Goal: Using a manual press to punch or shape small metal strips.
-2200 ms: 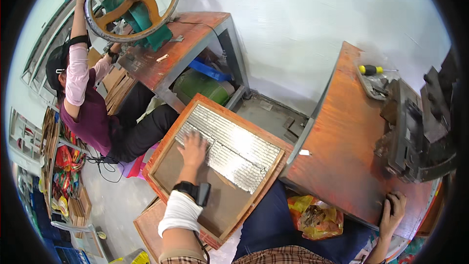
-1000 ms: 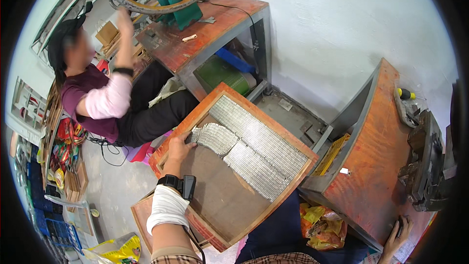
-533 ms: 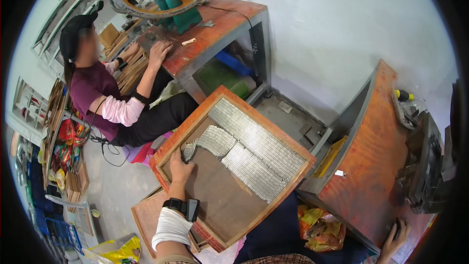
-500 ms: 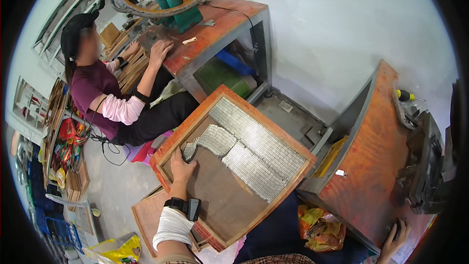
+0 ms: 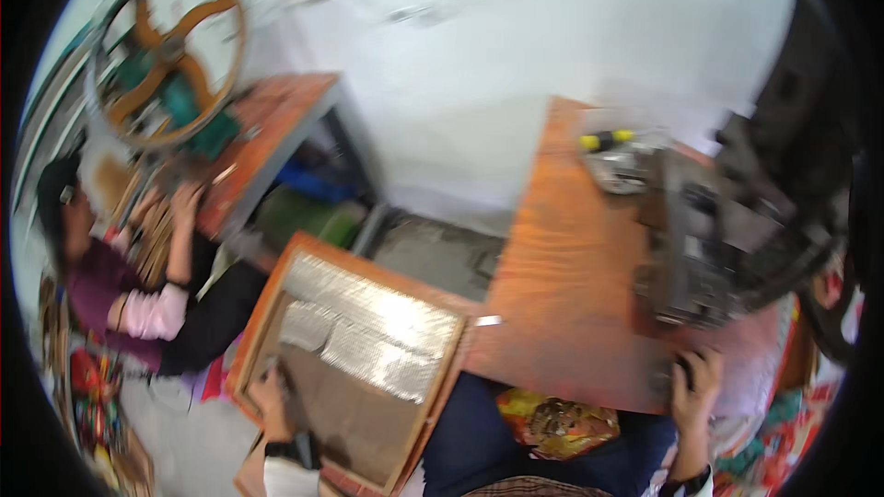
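A shallow wooden tray (image 5: 346, 258) with an orange-red frame leans over my lap. Tight rows of small silvery metal pieces (image 5: 387, 327) cover its far part, and its brown bottom is bare nearer me. My left hand (image 5: 269, 396) is inside the tray's left side, fingers closed around what looks like a short row of the metal pieces, blurred by motion. At the near edge of the orange worktable (image 5: 543, 285), my right hand (image 5: 698, 388) curls around a small black object (image 5: 680, 374) whose kind I cannot make out.
A dark machine (image 5: 700, 258) stands on the table, with a yellow-and-black-handled screwdriver (image 5: 606, 140) behind it. A bag with yellow-red wrapping (image 5: 557, 425) lies below the table edge. At left a co-worker (image 5: 115, 299) sits by another bench (image 5: 276, 120) with a large handwheel (image 5: 170, 51).
The view has swung right, so the tray, bench and co-worker appear farther left. My left hand has drawn back from the standing rows. More of my right hand shows.
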The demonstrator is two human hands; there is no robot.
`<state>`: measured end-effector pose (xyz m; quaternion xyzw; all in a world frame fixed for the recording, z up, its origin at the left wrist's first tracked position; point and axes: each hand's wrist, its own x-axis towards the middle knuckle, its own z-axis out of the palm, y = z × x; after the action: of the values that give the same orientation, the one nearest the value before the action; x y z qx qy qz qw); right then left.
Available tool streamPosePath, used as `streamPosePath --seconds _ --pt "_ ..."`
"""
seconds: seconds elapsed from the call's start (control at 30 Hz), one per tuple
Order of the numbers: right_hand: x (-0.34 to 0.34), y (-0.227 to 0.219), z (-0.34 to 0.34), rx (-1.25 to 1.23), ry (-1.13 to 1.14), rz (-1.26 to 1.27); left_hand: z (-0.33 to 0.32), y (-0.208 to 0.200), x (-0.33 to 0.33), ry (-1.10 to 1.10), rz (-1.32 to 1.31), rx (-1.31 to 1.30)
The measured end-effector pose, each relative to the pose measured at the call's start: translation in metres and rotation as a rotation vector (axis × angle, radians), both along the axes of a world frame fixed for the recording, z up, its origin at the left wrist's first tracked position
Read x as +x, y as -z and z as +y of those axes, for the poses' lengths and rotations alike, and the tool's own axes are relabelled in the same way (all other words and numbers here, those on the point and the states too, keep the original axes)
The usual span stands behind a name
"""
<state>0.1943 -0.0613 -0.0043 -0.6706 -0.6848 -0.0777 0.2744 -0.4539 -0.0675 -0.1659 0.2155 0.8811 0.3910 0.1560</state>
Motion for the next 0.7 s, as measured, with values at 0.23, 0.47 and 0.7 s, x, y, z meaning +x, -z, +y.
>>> streamPosePath --seconds 0.23,0.47,0.7 --pt "-0.008 -0.017 0.005 0.1 -0.099 0.113 0.062 -0.154 0.162 0.53 -0.341 0.407" --pt "0.009 -0.009 -0.002 0.115 -0.117 0.17 0.151 -0.285 0.436 1.387 0.134 0.205" --pt "0.013 -0.011 -0.006 0.147 -0.202 0.23 0.169 -0.281 0.53 1.202 0.537 0.206"
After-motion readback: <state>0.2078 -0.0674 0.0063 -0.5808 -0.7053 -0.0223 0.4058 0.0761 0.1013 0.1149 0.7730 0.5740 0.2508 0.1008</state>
